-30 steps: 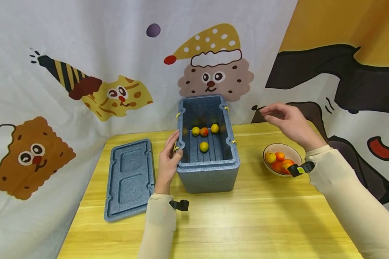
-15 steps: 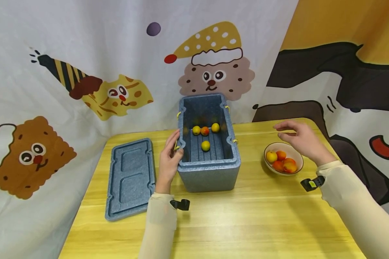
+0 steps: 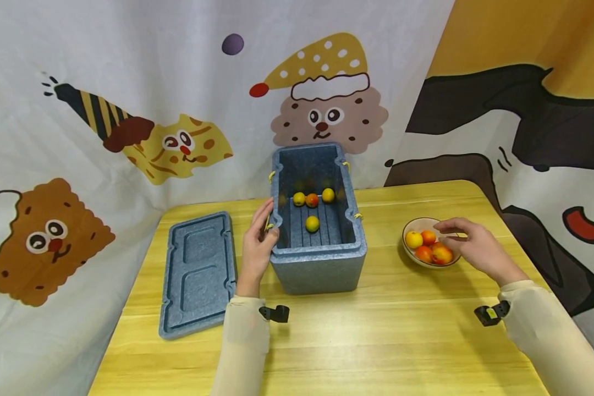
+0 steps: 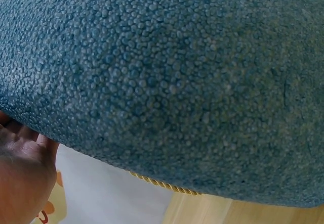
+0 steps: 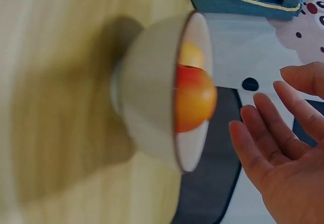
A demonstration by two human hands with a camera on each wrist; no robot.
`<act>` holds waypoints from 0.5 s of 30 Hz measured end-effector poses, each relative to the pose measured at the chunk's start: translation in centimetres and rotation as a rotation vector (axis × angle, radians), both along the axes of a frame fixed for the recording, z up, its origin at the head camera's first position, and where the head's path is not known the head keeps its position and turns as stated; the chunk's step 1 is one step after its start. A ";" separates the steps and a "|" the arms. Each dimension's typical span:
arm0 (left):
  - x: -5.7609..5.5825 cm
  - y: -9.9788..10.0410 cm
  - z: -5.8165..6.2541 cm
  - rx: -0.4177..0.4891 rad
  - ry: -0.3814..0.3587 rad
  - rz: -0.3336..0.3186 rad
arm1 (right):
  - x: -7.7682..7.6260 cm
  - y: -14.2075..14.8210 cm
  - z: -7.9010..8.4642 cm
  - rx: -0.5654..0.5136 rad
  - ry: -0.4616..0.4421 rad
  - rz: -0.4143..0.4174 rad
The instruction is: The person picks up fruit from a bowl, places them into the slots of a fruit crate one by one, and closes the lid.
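You are hovering your right hand [image 3: 482, 250] over the bowl [image 5: 152, 87], grip apart; fruit [image 3: 441, 254] is sitting inside the bowl. Your left hand [image 3: 257, 248], thumb and fingers apart, is resting against the box [image 3: 319, 275].

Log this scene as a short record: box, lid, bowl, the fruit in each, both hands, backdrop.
Box: grey-blue, uncovered, yellow cord at its sides
Box fruit: four; three mostly yellow, one red-orange
Lid: off, flat on the table, left of the box
Bowl: pale, dark-rimmed, right of the box
Bowl fruit: at least four, yellow to orange-red
Left hand: touching the box's left side
Right hand: above the bowl, holding nothing
Backdrop: cartoon-printed cloth
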State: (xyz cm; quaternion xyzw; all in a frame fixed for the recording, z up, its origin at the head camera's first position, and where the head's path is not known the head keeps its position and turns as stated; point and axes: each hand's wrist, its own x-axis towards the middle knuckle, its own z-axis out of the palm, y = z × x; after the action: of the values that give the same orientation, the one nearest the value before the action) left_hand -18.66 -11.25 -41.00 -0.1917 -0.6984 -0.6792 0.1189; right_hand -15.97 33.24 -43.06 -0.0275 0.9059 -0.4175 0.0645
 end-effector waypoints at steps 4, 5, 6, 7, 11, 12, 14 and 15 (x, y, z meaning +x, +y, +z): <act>0.0 -0.1 -0.1 -0.001 0.000 0.003 | 0.7 -0.1 -1.1 -0.009 0.007 0.001; 0.0 -0.1 -0.1 -0.002 -0.001 0.003 | 0.8 -0.1 -1.4 -0.001 0.015 0.001; 0.0 -0.1 -0.1 -0.002 -0.002 0.004 | 0.9 -0.1 -1.7 0.012 0.022 0.002; 0.0 -0.1 -0.2 -0.003 -0.001 0.003 | 1.0 -0.1 -1.9 0.024 0.030 0.004; -0.1 0.0 -0.2 -0.004 -0.005 0.003 | 1.1 -0.1 -2.7 0.078 0.055 0.011; -0.1 0.0 -0.2 -0.003 -0.005 0.002 | 1.1 -0.1 -2.8 0.087 0.059 0.016; 0.0 0.0 -0.1 -0.002 -0.006 0.002 | 1.1 -0.1 -3.1 0.102 0.074 0.029; 0.0 0.0 -0.1 -0.003 -0.007 0.003 | 1.1 0.0 -3.2 0.113 0.081 0.036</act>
State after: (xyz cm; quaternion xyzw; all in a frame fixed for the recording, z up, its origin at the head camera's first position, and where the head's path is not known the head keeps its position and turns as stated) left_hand -18.68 -11.22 -41.09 -0.1885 -0.7001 -0.6787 0.1169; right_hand -14.83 33.20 -46.27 -0.0570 0.9292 -0.3632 0.0366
